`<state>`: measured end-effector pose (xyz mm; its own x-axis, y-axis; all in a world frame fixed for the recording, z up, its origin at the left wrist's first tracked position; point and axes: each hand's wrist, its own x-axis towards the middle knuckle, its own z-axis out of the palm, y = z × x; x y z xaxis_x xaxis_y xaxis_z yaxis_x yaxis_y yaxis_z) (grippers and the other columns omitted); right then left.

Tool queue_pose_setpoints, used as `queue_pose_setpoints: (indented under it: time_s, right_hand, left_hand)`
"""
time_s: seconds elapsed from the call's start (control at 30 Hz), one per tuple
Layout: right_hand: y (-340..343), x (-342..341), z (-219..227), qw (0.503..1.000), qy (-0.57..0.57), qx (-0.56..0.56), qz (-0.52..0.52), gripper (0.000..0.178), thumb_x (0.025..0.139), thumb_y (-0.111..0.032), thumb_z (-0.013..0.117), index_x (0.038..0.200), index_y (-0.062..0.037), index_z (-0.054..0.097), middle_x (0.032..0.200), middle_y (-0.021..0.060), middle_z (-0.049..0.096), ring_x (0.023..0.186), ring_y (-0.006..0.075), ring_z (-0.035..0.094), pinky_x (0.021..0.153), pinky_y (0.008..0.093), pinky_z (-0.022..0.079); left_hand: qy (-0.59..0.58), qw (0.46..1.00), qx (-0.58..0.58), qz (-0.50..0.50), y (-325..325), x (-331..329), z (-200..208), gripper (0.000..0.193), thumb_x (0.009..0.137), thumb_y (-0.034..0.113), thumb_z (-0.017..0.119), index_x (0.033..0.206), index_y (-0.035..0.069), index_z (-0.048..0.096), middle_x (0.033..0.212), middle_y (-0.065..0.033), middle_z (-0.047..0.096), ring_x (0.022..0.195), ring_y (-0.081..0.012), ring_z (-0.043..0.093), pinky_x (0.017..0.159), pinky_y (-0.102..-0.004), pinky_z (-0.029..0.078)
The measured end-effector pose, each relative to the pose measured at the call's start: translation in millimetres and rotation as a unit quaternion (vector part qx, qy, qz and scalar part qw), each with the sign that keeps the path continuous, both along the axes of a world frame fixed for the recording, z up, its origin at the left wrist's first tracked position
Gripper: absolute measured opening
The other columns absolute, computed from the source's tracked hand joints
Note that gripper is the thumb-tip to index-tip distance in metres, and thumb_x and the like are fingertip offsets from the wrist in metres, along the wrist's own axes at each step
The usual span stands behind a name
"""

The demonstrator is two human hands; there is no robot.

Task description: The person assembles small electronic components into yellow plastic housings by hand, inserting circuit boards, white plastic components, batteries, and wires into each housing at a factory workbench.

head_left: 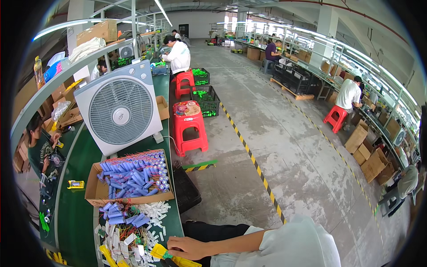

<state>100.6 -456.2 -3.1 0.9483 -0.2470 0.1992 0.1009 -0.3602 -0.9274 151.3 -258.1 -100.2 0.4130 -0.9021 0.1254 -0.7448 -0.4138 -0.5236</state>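
Note:
My right hand (pixel 186 247) comes in from the lower right along a bare forearm, its fingers closed over a yellow plastic casing (pixel 158 250). A bit of green shows at the casing beside my fingertips, and its lower end runs toward the picture's bottom edge. Something dark below the hand is cut off there. My left hand does not show. Just beyond the casing lie a heap of small white rectangular pieces (pixel 157 213), thin coloured wires and loose blue-purple cylindrical battery cells (pixel 116 214). More yellow casings (pixel 107 255) rest at the heap's near left.
A cardboard tray (pixel 133 200) full of wired battery cells stands behind the heap, with a box fan (pixel 119 109) farther back. Red stools (pixel 190 129) and black crates (pixel 206 99) line the bench's right side. Co-workers sit ahead, across the bench and along the right-hand line.

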Motion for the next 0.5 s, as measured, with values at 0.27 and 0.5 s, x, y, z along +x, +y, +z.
queue_pose_setpoints:
  time_s: [0.27,0.5]
  right_hand:
    - [0,11,-9,0.998,-0.010,0.054,0.040,0.020,0.100,-0.022,0.043,0.095,-0.0026,0.045,0.088,0.0113,0.044,0.079,0.0251,0.046,0.074,0.0352,0.040]
    - [-1,4,-8,0.998,0.027,0.052,0.038,0.020,0.101,-0.021,0.040,0.095,-0.0022,0.045,0.088,0.0111,0.045,0.081,0.0231,0.047,0.076,0.0343,0.040]
  left_hand:
    - [0.233,0.962,-0.142,0.009,2,28,-69,0.067,0.086,0.040,0.052,0.136,-0.002,0.038,0.133,-0.0229,0.045,0.125,-0.0369,0.043,0.109,-0.0496,0.031]
    - [0.490,0.800,-0.338,0.075,-9,17,-66,0.084,0.083,0.055,0.052,0.141,-0.002,0.029,0.142,-0.0236,0.034,0.130,-0.0399,0.036,0.110,-0.0520,0.028]
